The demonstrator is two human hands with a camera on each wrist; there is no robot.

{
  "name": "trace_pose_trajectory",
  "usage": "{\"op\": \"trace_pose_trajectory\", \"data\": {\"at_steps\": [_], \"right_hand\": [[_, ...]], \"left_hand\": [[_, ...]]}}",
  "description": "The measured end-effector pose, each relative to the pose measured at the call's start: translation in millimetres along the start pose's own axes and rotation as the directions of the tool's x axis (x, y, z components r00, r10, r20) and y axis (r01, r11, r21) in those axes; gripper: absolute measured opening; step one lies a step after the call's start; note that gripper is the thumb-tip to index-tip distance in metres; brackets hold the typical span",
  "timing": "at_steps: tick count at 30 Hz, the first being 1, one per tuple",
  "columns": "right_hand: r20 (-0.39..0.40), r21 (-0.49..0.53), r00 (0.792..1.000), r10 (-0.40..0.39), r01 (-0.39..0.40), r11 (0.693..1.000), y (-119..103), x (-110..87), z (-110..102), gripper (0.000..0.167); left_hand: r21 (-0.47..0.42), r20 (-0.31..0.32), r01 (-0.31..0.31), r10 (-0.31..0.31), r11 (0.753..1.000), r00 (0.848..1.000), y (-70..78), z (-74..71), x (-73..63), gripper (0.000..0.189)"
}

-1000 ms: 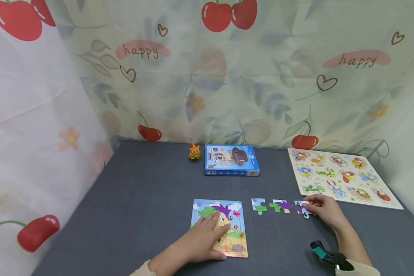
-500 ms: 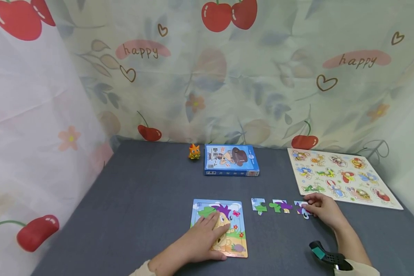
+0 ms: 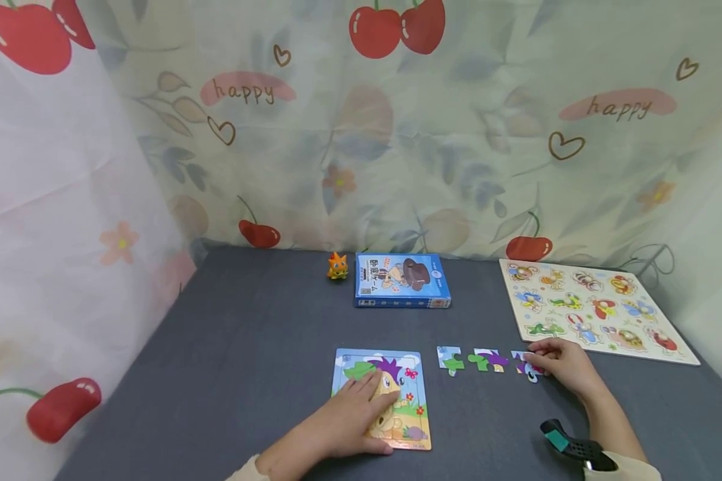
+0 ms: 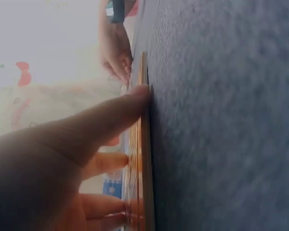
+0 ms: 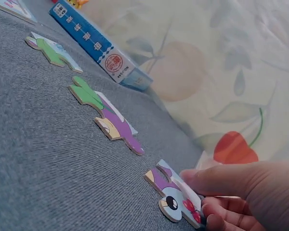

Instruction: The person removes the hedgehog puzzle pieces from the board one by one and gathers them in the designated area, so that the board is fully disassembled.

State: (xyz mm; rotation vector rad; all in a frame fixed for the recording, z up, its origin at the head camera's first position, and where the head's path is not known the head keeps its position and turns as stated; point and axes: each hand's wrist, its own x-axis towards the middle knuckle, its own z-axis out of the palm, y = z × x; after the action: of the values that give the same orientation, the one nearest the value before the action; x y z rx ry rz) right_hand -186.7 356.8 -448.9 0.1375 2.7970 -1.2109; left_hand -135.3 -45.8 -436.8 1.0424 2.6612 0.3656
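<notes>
My left hand rests on a framed jigsaw puzzle with a purple-haired cartoon animal. Its fingers lie spread across the picture, hiding part of it, and the thumb touches the near edge. To the right, my right hand pinches a jigsaw piece bearing an eye and a red butterfly, which lies on the dark cloth. Left of that piece lie a green-and-purple jigsaw piece and a blue-and-green jigsaw piece, apart from each other.
A blue game box lies at the back, with a small orange toy figure beside it. Behind my right hand is a pale insect puzzle board. Printed curtains hang along the table's far edge.
The head view has shifted very slightly. Both hands and the jigsaw pieces keep their places.
</notes>
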Motion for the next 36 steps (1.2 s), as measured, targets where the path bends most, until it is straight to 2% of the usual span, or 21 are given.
{"op": "trace_pose_trajectory", "data": {"at_steps": [6, 9, 11, 14, 18, 23, 28, 36], "right_hand": [[-0.002, -0.034, 1.000, 0.009, -0.009, 0.999, -7.0, 0.2, 0.0, 0.046], [-0.027, -0.085, 1.000, -0.002, -0.001, 0.996, -11.1, 1.0, 0.1, 0.045], [-0.039, -0.113, 0.999, -0.016, 0.012, 0.994, -15.2, 2.0, 1.1, 0.046], [-0.046, -0.131, 0.998, -0.031, 0.025, 0.991, -22.6, 4.3, 5.2, 0.045], [-0.032, -0.130, 0.998, -0.052, 0.047, 0.990, -35.3, 7.4, 15.5, 0.043], [-0.021, -0.115, 0.994, -0.106, 0.103, 0.988, -51.8, 11.8, 31.4, 0.036], [-0.003, -0.105, 0.990, -0.144, 0.143, 0.984, -69.6, 16.1, 46.7, 0.033], [0.050, -0.090, 0.981, -0.188, 0.192, 0.977, -101.2, 16.2, 75.2, 0.033]], "left_hand": [[-0.027, -0.025, 0.011, -0.012, 1.000, 1.000, -5.0, -5.0, -2.7, 0.069], [-0.092, -0.018, 0.047, -0.049, 0.995, 0.999, -11.2, -11.0, -1.6, 0.072], [-0.156, -0.016, 0.079, -0.083, 0.985, 0.996, -18.1, -14.4, -0.8, 0.074], [-0.270, -0.021, 0.113, -0.123, 0.956, 0.992, -30.8, -18.7, -0.2, 0.075], [-0.330, -0.035, 0.135, -0.155, 0.934, 0.987, -47.1, -22.2, -1.1, 0.075], [-0.369, -0.015, 0.167, -0.186, 0.914, 0.982, -63.9, -24.7, -3.0, 0.079], [-0.419, 0.028, 0.163, -0.167, 0.893, 0.986, -76.2, -27.0, -5.1, 0.083], [-0.389, 0.104, 0.138, -0.106, 0.911, 0.989, -84.9, -26.5, -8.1, 0.090]]}}
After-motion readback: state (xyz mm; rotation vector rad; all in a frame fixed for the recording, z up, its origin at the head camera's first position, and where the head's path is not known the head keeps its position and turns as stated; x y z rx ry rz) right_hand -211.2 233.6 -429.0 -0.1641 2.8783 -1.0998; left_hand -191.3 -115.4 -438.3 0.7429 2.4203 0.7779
